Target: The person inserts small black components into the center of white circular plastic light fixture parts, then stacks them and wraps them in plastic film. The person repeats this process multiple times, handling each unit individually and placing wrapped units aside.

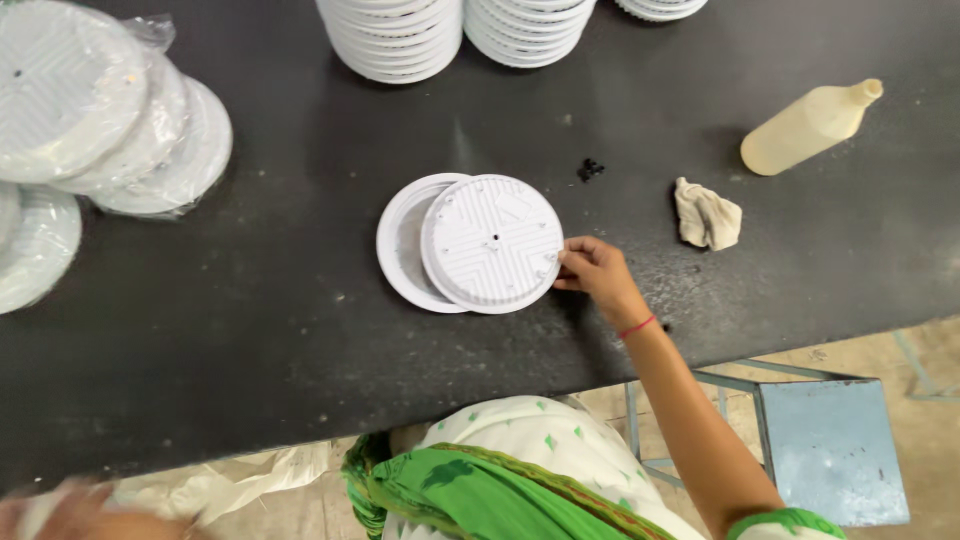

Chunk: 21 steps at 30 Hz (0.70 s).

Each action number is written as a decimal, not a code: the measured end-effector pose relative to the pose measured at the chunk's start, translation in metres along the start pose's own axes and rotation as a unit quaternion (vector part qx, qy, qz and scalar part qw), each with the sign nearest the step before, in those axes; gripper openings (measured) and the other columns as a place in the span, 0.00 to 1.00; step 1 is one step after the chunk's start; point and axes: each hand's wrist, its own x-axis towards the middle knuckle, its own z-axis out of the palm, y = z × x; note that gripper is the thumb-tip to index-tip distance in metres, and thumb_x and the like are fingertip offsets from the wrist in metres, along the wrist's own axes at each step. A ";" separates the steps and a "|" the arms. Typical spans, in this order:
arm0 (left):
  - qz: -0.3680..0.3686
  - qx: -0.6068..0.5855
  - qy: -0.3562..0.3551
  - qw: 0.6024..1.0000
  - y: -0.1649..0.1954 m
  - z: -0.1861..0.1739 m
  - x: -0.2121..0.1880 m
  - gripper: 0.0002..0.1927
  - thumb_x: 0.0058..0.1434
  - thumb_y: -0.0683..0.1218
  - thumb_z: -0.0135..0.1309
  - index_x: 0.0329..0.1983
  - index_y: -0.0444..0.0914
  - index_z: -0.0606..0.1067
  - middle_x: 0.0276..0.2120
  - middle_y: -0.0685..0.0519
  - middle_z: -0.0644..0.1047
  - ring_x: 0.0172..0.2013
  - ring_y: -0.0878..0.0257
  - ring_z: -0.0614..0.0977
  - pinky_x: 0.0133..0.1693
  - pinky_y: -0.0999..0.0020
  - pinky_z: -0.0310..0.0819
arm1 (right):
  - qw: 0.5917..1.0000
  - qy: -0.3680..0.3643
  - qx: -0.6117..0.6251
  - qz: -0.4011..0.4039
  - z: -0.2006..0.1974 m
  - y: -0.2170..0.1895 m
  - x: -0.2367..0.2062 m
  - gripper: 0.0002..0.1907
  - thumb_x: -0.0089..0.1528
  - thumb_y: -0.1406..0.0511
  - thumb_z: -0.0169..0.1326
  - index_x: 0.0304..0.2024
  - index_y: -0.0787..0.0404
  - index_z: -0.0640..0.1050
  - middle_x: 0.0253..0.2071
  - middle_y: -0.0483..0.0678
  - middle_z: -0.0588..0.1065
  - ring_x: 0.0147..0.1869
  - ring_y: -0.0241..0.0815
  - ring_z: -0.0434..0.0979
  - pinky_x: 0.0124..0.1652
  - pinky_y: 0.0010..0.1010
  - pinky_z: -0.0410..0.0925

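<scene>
Discs: two round white plastic ones lie near the middle of the dark table (250, 330), the top disc (492, 243) resting ribbed side up and shifted rightward over the lower disc (402, 243), which shows only as a crescent on the left. Being round, neither has a long axis; what matters is the overlap, which runs left to right.

Right hand (594, 270) is at the top disc's right edge, fingertips pinching the rim, so the pair lies directly to its left. A red thread circles the wrist. Left hand (70, 505) is a blur at the bottom left corner, off the table and well apart from the discs; whether it is clenched or released I cannot tell. The right hand is by far the nearer.

Stacks (455, 35) of similar white discs stand along the far edge, and bagged discs (100, 120) lie at the far left. A pale squeeze bottle (810, 125) lies on its side at the far right, a crumpled rag (707, 215) just right of the hand, and a small black bit (590, 168) between rag and discs. A blue stool (830, 450) stands on the floor below.
</scene>
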 end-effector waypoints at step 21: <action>-0.013 0.197 -0.363 0.911 0.144 0.234 -0.229 0.30 0.64 0.55 0.60 0.65 0.38 0.70 0.66 0.41 0.68 0.65 0.43 0.68 0.64 0.47 0.62 | 0.816 0.060 -0.413 -0.401 -0.130 -0.064 0.105 0.06 0.61 0.70 0.60 0.41 0.61 0.83 0.39 0.55 0.77 0.42 0.58 0.78 0.42 0.44 0.70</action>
